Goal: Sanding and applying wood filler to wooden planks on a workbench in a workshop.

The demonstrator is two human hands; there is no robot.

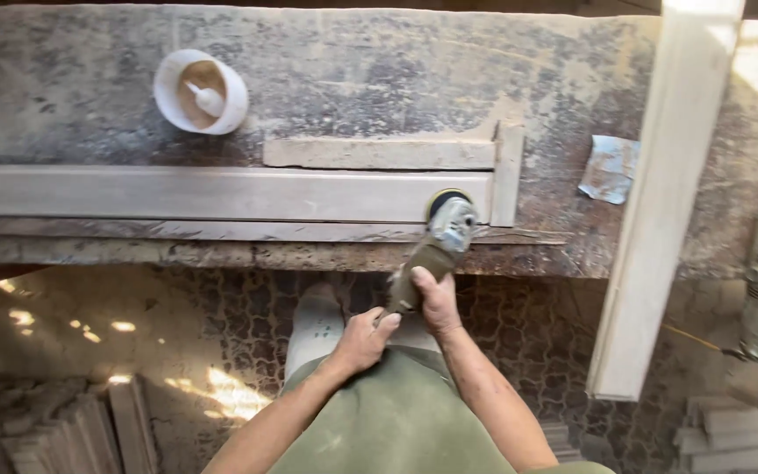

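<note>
Right hand gripping the grinder body, left hand closed on its rear end, grinder disc resting on the right end of a long plank, plank lying along the worn surface, white bowl behind it.

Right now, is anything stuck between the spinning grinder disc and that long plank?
Nothing visible. The angle grinder, held in the left hand and right hand, has its disc right at the long plank, near its right end. The short board and white bowl lie behind.
</note>
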